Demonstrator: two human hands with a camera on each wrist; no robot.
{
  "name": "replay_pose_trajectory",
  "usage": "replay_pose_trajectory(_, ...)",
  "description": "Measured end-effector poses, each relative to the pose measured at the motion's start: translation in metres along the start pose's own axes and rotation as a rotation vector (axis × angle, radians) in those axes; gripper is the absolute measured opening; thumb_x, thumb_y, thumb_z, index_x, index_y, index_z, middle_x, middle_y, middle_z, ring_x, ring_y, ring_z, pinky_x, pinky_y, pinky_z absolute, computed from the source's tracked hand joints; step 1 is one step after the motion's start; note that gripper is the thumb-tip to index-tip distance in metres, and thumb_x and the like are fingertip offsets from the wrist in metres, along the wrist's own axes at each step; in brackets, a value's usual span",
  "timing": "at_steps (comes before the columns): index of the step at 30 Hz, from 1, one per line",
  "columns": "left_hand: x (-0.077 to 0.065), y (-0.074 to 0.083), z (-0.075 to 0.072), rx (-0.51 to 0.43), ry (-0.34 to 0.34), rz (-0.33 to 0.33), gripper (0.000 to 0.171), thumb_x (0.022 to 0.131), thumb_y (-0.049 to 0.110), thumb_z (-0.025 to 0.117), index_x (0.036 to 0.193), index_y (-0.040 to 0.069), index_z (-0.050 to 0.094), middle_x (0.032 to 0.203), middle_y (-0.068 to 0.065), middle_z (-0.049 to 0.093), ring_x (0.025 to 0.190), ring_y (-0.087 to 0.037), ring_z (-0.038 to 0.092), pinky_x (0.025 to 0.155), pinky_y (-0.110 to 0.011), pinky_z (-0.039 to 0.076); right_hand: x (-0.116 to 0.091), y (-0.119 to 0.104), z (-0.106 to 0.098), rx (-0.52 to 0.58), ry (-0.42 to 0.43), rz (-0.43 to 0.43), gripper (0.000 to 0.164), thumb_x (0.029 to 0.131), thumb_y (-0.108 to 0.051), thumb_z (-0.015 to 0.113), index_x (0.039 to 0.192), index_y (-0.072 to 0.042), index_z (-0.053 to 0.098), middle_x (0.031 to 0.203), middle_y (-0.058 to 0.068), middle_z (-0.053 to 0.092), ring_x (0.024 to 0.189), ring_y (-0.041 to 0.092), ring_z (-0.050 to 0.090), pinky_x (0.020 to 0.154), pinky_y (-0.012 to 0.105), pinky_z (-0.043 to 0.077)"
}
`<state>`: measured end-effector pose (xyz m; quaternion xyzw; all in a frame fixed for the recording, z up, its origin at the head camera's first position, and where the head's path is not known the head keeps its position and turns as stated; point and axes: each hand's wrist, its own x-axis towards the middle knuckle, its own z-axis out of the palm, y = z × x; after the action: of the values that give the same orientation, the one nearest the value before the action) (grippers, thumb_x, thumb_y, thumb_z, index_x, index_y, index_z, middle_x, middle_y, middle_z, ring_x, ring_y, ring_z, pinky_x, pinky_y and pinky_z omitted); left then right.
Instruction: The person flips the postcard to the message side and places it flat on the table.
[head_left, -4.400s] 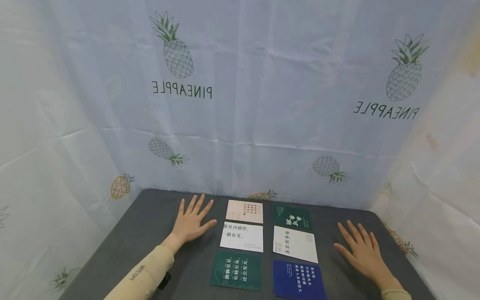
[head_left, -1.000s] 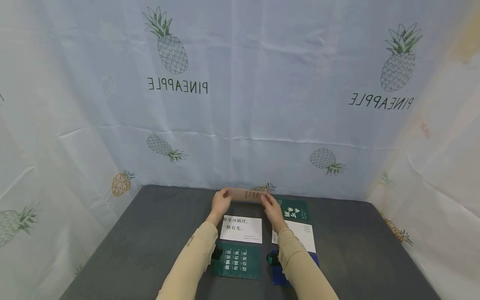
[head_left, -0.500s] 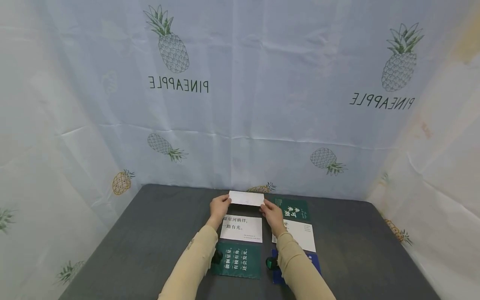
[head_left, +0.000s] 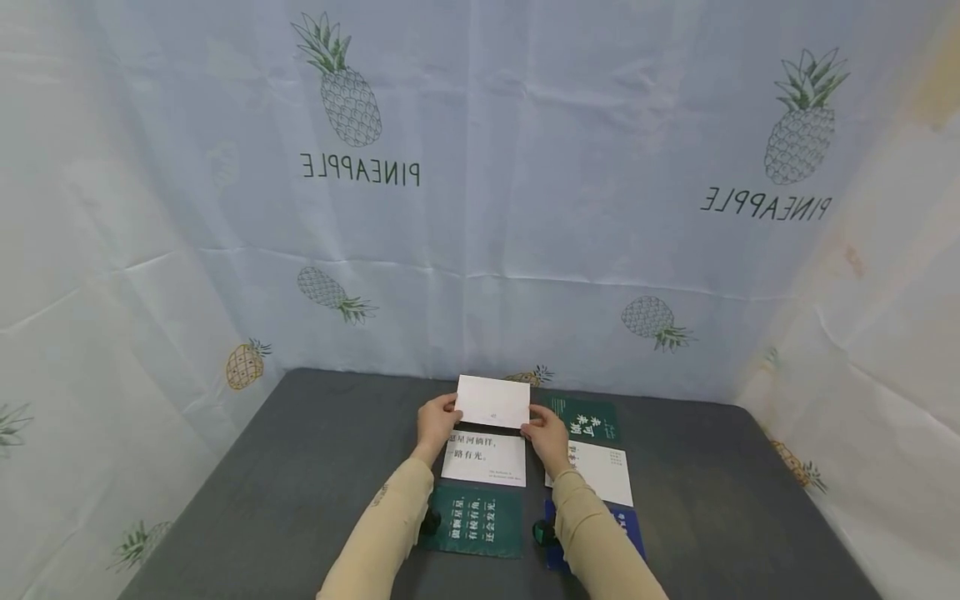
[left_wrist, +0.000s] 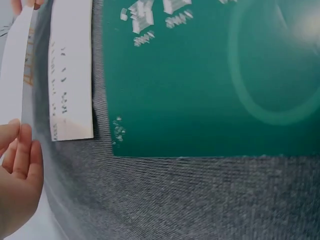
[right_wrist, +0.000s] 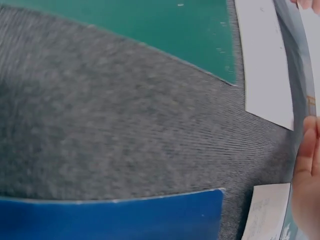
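Note:
Both hands hold a postcard [head_left: 492, 402] by its left and right edges, tilted up at the far side of the table. Its plain white side with a tiny print faces me. My left hand [head_left: 437, 422] pinches the left edge between thumb and fingers, which the left wrist view shows on the hand [left_wrist: 20, 175]. On the opposite edge, my right hand [head_left: 549, 435] pinches too. Just below the held postcard lies a white postcard with black lettering [head_left: 483, 460]. A green postcard [head_left: 480, 521] is nearest on the left, partly behind my left wrist's strap.
In the right column lie a dark green postcard [head_left: 588, 418], a white one [head_left: 609, 471] and a blue one [head_left: 630, 523], the latter two partly covered by my right arm. A pineapple-print curtain [head_left: 480, 208] stands behind the dark grey table [head_left: 315, 467].
Earlier both hands lay spread on the table, and the postcard lay flat, pinkish lettered side up. They have lifted it and turned it over; its white side has since tilted further into view.

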<state>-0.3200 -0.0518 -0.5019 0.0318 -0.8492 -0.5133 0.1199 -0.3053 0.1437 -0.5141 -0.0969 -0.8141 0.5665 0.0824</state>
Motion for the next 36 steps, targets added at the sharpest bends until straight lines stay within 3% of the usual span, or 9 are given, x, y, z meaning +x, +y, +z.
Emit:
replay_pose_trajectory(6,-0.004,-0.008,0.006,0.099,0.029,0.064,0.036,0.079,-0.002,0.062,0.115,-0.004,0.063,0.093,-0.020,0.068,0.076,-0.022,0.062,0.067,-0.036,0.051,-0.008,0.002,0.005,-0.263,0.007,-0.110,0.040,0.083,-0.006,0.063,0.123,0.000,0.057,0.078,0.010,0.063,0.060,0.014,0.052,0.056,0.027,0.041)
replay_pose_trajectory(11,-0.009,-0.005,0.010,0.264,0.004,0.066,0.035,0.081,0.000,0.064,0.115,-0.005,0.062,0.103,-0.021,0.067,0.094,-0.031,0.062,0.083,-0.042,0.050,-0.008,0.000,0.009,-0.413,0.005,-0.156,0.038,0.085,-0.004,0.059,0.122,0.003,0.057,0.075,0.009,0.060,0.063,0.015,0.050,0.059,0.030,0.041)
replay_pose_trajectory(12,-0.010,-0.002,0.010,0.302,-0.012,0.053,0.035,0.081,0.001,0.064,0.116,-0.005,0.062,0.106,-0.022,0.066,0.099,-0.035,0.061,0.088,-0.045,0.048,-0.008,-0.001,0.009,-0.444,-0.001,-0.157,0.038,0.085,-0.004,0.059,0.122,0.003,0.057,0.077,0.010,0.060,0.066,0.016,0.051,0.061,0.032,0.043)
replay_pose_trajectory(14,-0.008,-0.006,0.015,0.405,0.030,0.123,0.033,0.079,0.003,0.067,0.112,-0.003,0.065,0.102,-0.021,0.067,0.095,-0.035,0.058,0.086,-0.042,0.047,-0.006,-0.002,0.008,-0.499,-0.020,-0.160,0.038,0.086,-0.005,0.059,0.122,0.004,0.056,0.084,0.014,0.063,0.072,0.020,0.056,0.068,0.036,0.047)
replay_pose_trajectory(19,-0.008,-0.007,0.024,0.559,0.077,0.206,0.030,0.078,0.007,0.069,0.107,-0.001,0.067,0.095,-0.018,0.065,0.085,-0.030,0.054,0.076,-0.041,0.047,-0.002,-0.003,0.003,-0.548,-0.064,-0.149,0.038,0.086,-0.006,0.059,0.121,0.006,0.056,0.105,0.023,0.064,0.093,0.032,0.063,0.081,0.045,0.050)
replay_pose_trajectory(24,-0.008,0.000,0.020,0.587,0.033,0.182,0.027,0.082,0.010,0.068,0.107,0.000,0.068,0.098,-0.016,0.063,0.087,-0.029,0.053,0.078,-0.042,0.047,0.001,-0.003,0.003,-0.544,-0.075,-0.143,0.037,0.086,-0.007,0.059,0.121,0.006,0.056,0.112,0.025,0.063,0.101,0.036,0.062,0.084,0.046,0.049)
replay_pose_trajectory(29,-0.005,-0.004,0.015,0.553,0.001,0.120,0.023,0.083,0.015,0.067,0.101,0.001,0.071,0.095,-0.015,0.062,0.088,-0.028,0.051,0.080,-0.044,0.043,0.001,-0.005,0.003,-0.568,-0.074,-0.179,0.033,0.086,-0.007,0.058,0.116,0.007,0.060,0.112,0.025,0.063,0.106,0.038,0.060,0.088,0.048,0.048)
replay_pose_trajectory(36,-0.002,-0.008,0.013,0.544,-0.020,0.093,0.028,0.086,0.017,0.064,0.107,-0.002,0.067,0.101,-0.019,0.062,0.094,-0.032,0.053,0.083,-0.047,0.043,0.005,-0.008,0.006,-0.581,-0.126,-0.164,0.034,0.088,-0.009,0.056,0.118,0.007,0.059,0.117,0.025,0.061,0.112,0.039,0.057,0.092,0.049,0.045)
